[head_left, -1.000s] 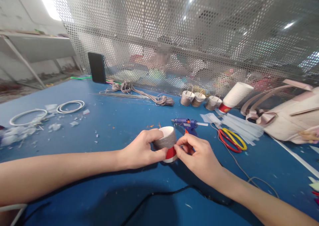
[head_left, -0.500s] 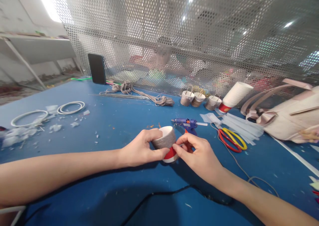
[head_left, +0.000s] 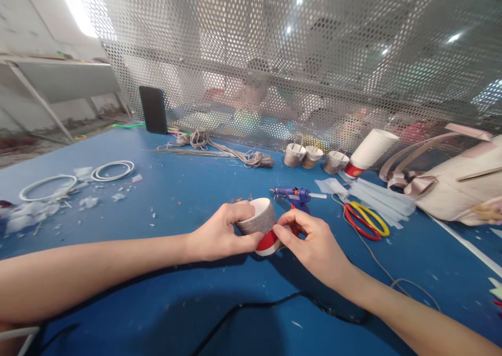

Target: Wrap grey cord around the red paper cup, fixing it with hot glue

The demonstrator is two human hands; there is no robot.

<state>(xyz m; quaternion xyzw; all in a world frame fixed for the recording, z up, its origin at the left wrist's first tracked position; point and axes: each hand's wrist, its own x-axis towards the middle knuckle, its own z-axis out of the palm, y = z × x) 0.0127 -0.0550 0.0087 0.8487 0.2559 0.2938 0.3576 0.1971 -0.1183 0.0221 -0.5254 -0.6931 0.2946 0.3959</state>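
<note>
A paper cup point(head_left: 268, 242), red and white at its lower end, is wrapped with grey cord point(head_left: 261, 223) over its upper part. It stands tilted, its open white end facing up and left. My left hand point(head_left: 227, 230) grips it from the left, thumb across the front and fingers at the rim. At the cup's right side, my right hand point(head_left: 304, 236) pinches the grey cord close against the wrapping; its fingertips hide most of that strand. Just behind the right hand lies a blue glue gun point(head_left: 296, 195) with a clear stick in its back.
Scissors point(head_left: 366, 221) with red and yellow handles lie right, near clear glue sticks point(head_left: 382, 199). Wrapped cups point(head_left: 294, 155) and a paper cup stack point(head_left: 372, 149) stand along the perforated screen point(head_left: 235, 47). Cord bundles point(head_left: 254, 159), white rings point(head_left: 112, 171) and a black cable point(head_left: 251, 304) lie about.
The cup has turned and tilted very slightly in my left hand. My right fingertips have shifted a little up and right along its side. Everything else stays in place.
</note>
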